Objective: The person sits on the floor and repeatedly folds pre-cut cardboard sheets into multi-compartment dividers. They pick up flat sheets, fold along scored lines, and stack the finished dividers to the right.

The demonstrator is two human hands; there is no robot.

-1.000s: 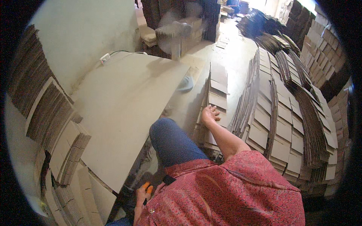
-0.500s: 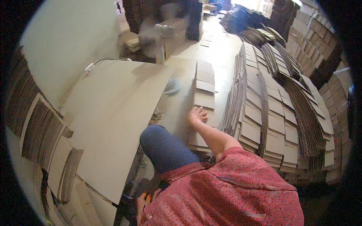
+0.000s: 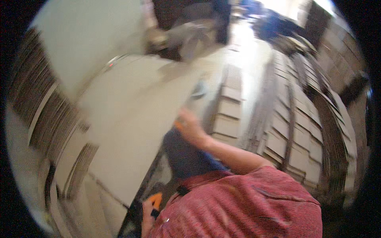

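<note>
1. Presently, right hand (image 3: 191,127): centre of frame, over the dark blue trouser leg (image 3: 180,156), beside the tabletop's edge. Blurred; cannot tell whether the fingers are wide or narrow. Orange patch (image 3: 178,126) at its left side; held or worn, cannot tell.

2. Left hand (image 3: 147,209): lower left of centre, beside the red shirt (image 3: 246,202). Fingers lie against the orange item (image 3: 157,200); whether they close on it, cannot tell.

3. Orange item: angular, small beside the hand. Judged light; stiffness unreadable.

4. Row of cardboard pieces (image 3: 226,111): right of and near the right hand, running up the frame, overlapping like shingles. Judged light singly, stiff in the flat, easily creased at corners, apt to slide on one another. Best hold: exposed side edges; a lifted bunch may fan.

5. Edges: pale tabletop (image 3: 119,119), its right edge slanting from lower left to upper centre; larger cardboard rows (image 3: 297,135) bounding the right.

6. Room: floor strip between tabletop and row, with a blue-grey object (image 3: 199,89) in its upper part; brighter floor (image 3: 254,75) at upper right of centre.
</note>
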